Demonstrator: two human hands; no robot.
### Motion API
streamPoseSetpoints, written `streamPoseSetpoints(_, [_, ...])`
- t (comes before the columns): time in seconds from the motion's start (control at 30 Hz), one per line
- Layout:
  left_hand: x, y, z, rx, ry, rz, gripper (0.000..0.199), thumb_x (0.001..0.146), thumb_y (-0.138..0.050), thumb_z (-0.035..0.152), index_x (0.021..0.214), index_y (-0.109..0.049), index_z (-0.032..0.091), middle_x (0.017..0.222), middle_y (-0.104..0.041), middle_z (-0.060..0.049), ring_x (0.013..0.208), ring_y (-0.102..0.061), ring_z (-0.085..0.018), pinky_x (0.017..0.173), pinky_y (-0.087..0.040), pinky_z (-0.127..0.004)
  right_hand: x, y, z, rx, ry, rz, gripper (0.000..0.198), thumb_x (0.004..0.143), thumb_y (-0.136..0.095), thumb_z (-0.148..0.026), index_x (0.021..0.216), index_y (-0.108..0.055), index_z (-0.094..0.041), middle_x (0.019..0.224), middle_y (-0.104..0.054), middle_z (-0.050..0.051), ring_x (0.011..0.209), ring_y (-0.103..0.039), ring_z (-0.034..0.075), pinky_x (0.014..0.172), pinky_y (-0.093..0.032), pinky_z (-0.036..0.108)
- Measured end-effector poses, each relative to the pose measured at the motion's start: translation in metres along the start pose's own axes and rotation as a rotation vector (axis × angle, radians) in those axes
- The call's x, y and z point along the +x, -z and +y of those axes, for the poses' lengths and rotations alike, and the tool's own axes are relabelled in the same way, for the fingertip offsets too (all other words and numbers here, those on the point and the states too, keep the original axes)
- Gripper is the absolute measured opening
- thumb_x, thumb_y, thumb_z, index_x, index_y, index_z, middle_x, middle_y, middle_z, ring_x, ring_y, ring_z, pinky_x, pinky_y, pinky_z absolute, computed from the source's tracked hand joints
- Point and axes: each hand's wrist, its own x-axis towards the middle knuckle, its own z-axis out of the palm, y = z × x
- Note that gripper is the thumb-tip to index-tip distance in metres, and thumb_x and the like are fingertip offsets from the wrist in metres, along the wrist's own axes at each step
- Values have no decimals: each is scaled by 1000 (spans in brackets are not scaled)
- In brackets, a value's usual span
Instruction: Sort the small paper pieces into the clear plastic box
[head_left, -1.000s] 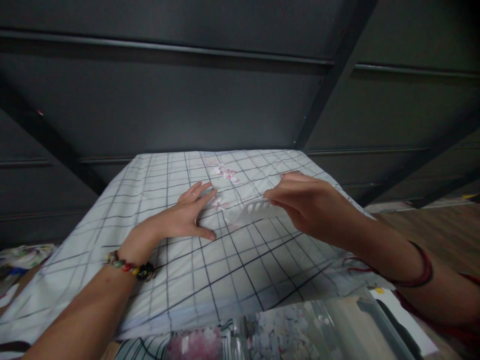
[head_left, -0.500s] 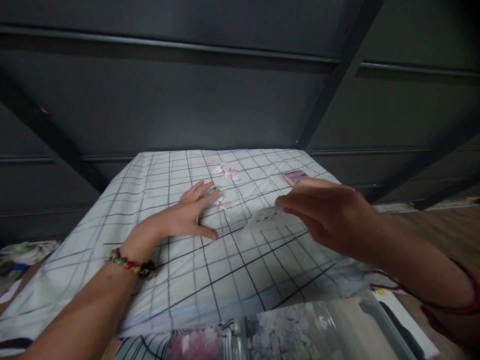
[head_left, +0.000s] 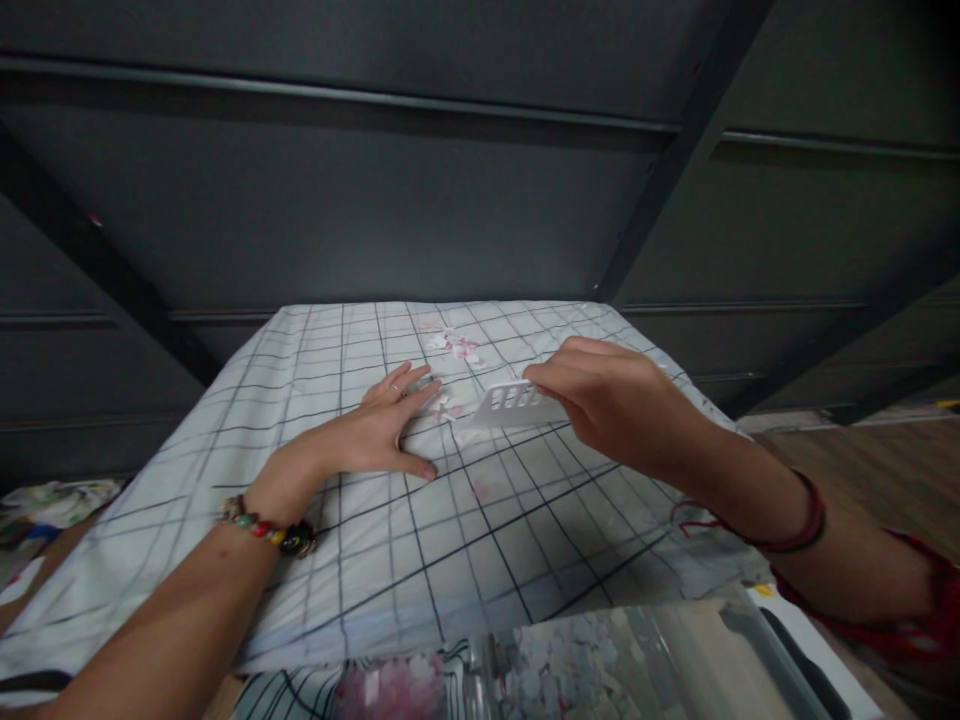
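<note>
My left hand [head_left: 386,425] lies on the checked cloth with its fingers spread and nothing gripped. Its fingertips rest beside a few small pale and pink pieces [head_left: 444,408], partly hidden by the fingers. Between the thumb and fingers of my right hand [head_left: 600,395] is a white slotted scraper [head_left: 499,408], tilted with its lower edge near the cloth. The scraper's left end is close to those small pieces; whether it touches them I cannot tell. Farther back sits a small cluster of white and pink pieces [head_left: 456,346].
A checked cloth [head_left: 315,350] covers the table, with a dark panelled wall [head_left: 390,200] behind. Along the near edge stand a clear container of pink bits [head_left: 390,690] and a clear box of pale pieces [head_left: 570,665]. Wooden floor [head_left: 862,470] shows at right.
My right hand has moved left and slightly away from me with the scraper, nearer the small pieces. The phone at right is now hidden behind it. My left hand has stayed put.
</note>
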Motion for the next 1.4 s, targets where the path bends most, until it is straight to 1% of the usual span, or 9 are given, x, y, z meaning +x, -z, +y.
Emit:
streamPoseSetpoints(0.2, [0,2,4,-1,40,-18,110,70,-75,60,152,-18,15,160,-1,-19,145,6,-39,115,-8,-54,1,0,0,41,32,42,27,81,-41,1,74,-60,-17,64,-58,1,68,-51,13,63,-38,24])
streamPoseSetpoints(0.37, [0,1,2,-3,4,7,108,71,-73,61,153,-16,18,161,-1,-18,145,4,-40,114,-10,-55,3,-3,4,-38,40,32,28,80,-40,0,77,-63,-16,67,-60,3,68,-51,15,64,-38,26])
streamPoseSetpoints(0.53, [0,0,1,-8,-7,16,109,70,-73,63,153,-16,21,161,-1,-16,145,4,-39,115,-8,-55,5,-1,1,16,71,61,27,81,-41,1,74,-61,-16,64,-58,1,67,-50,13,62,-38,24])
streamPoseSetpoints(0.63, [0,0,2,-7,6,9,109,69,-73,63,153,-17,19,161,-1,-17,145,4,-39,115,-8,-54,6,-3,2,11,80,51,28,79,-40,2,72,-61,-15,64,-58,2,66,-49,13,62,-38,25])
streamPoseSetpoints(0.87, [0,2,5,26,31,-10,109,70,-73,61,152,-18,17,160,-1,-19,145,5,-38,115,-10,-53,6,-3,6,-73,86,99,26,82,-42,0,79,-64,-14,67,-60,4,68,-50,15,65,-39,27])
streamPoseSetpoints(1.03, [0,3,5,5,12,0,107,71,-71,63,153,-17,18,160,-1,-19,145,4,-40,114,-10,-54,6,-7,7,-51,73,55,27,84,-41,-2,81,-65,-14,70,-62,4,70,-52,15,65,-41,27])
streamPoseSetpoints(1.2, [0,4,9,3,51,-24,111,69,-72,64,152,-18,16,160,-2,-20,145,5,-40,115,-9,-53,6,-6,14,-75,59,71,26,86,-41,-5,83,-66,-15,75,-65,6,74,-54,16,68,-42,28])
streamPoseSetpoints(1.3, [0,3,7,-5,50,-22,111,69,-72,63,153,-16,16,160,-1,-19,145,5,-40,115,-9,-53,8,-4,15,-57,76,93,26,86,-42,-5,87,-66,-15,76,-65,5,75,-53,16,69,-42,28])
streamPoseSetpoints(1.4, [0,1,4,-7,31,-13,111,69,-71,64,153,-15,18,161,-1,-17,145,5,-40,115,-9,-53,12,-7,13,-65,116,116,30,84,-40,-1,92,-66,-14,74,-63,5,73,-51,16,70,-41,28])
